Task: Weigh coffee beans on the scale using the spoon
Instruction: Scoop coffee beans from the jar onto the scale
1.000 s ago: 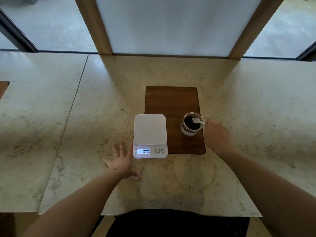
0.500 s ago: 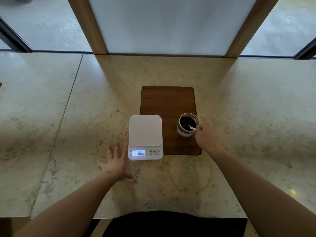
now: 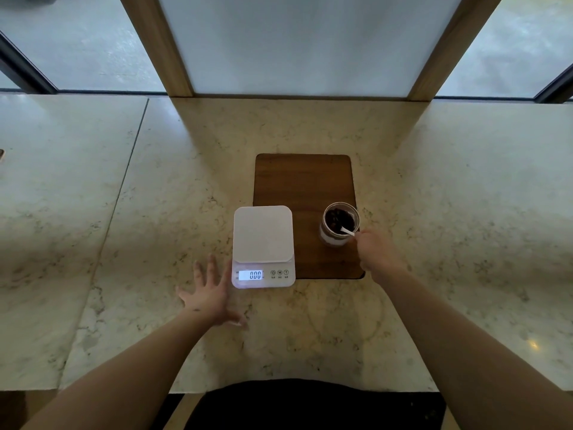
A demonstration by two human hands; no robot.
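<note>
A white digital scale [image 3: 263, 235] sits on the marble counter, its lit display reading 0.00 and its platform bare. To its right a small glass jar of dark coffee beans [image 3: 339, 224] stands on a brown wooden board [image 3: 302, 181]. A white spoon [image 3: 347, 231] leans in the jar, its bowl down among the beans. My right hand [image 3: 376, 254] is closed on the spoon's handle at the jar's near right rim. My left hand [image 3: 210, 293] lies flat on the counter, fingers spread, just left of the scale's display.
The marble counter [image 3: 449, 212] stretches wide on both sides, with a seam on the left. Wooden posts and a frosted panel [image 3: 294, 41] rise at the back edge. A small brown object [image 3: 1, 155] shows at the far left edge.
My right hand has closed on the spoon's handle and tipped the spoon's bowl down into the beans. My left hand has stayed flat beside the scale.
</note>
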